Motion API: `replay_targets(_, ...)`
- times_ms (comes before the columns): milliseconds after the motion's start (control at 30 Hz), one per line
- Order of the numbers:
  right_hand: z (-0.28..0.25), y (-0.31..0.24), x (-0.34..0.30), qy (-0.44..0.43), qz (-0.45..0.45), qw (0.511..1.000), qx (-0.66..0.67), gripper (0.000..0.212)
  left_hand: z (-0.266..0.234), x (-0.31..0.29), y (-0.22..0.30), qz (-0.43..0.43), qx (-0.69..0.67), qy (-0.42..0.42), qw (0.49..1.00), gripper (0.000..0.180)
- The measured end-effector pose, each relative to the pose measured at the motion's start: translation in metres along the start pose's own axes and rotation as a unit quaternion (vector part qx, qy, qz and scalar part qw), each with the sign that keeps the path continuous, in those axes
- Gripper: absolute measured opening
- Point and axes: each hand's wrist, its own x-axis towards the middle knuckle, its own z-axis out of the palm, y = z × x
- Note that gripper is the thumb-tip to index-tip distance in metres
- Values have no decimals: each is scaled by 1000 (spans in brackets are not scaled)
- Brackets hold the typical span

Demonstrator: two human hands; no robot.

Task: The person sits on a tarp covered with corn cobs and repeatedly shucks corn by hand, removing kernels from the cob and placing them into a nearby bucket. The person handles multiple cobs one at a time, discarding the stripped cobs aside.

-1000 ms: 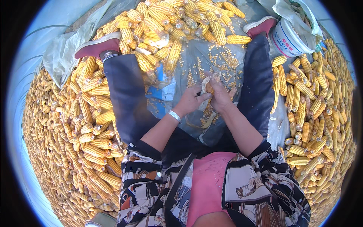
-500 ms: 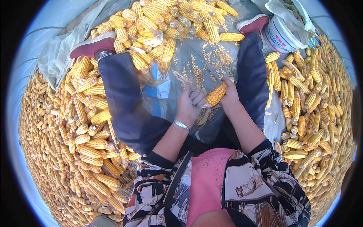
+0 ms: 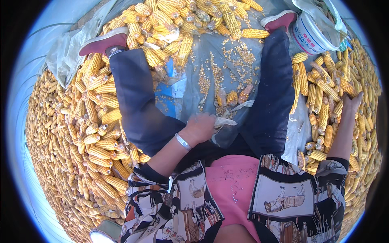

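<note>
I sit with my legs spread on a grey-blue tarp [image 3: 194,101], with yellow corn cobs heaped all round. My left hand [image 3: 200,127], a silver bangle on its wrist, rests between my thighs, closed on a pale strip of husk [image 3: 227,121]. My right hand [image 3: 352,102] is stretched far to the right, fingers apart, on the pile of corn cobs [image 3: 324,101] there; it grips none of them. Two or three short cobs [image 3: 231,97] lie on the tarp just beyond my left hand, among loose kernels [image 3: 239,56].
A white plastic bucket [image 3: 310,34] stands at the top right by my right shoe [image 3: 279,19]. My left shoe [image 3: 101,42] is at the upper left. A deep heap of cobs [image 3: 89,141] fills the left side, and another heap [image 3: 182,20] lies past my feet.
Both hands were together between my legs on a corn cob. The cob has left them, my right hand has swung out to the right-hand pile, and my left hand has dropped lower.
</note>
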Motion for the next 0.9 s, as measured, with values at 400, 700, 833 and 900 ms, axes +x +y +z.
replay_targets(400, 47, 242, -188, -545, 239, 653, -468, 53, 56, 140, -8, -61, -29, 105, 992, 39)
replay_targets(700, 29, 333, -277, -515, -107, 535, -661, 48, 92, 144, -19, -41, -159, 226, 960, 56)
replay_targets(833, 20, 355, -267, -519, 24, 629, -578, 52, 83, 148, -21, -67, -386, 113, 913, 45)
replay_targets(900, 21, 359, -265, -527, 62, 621, -577, 52, 77, 145, -23, -108, -485, 91, 863, 40)
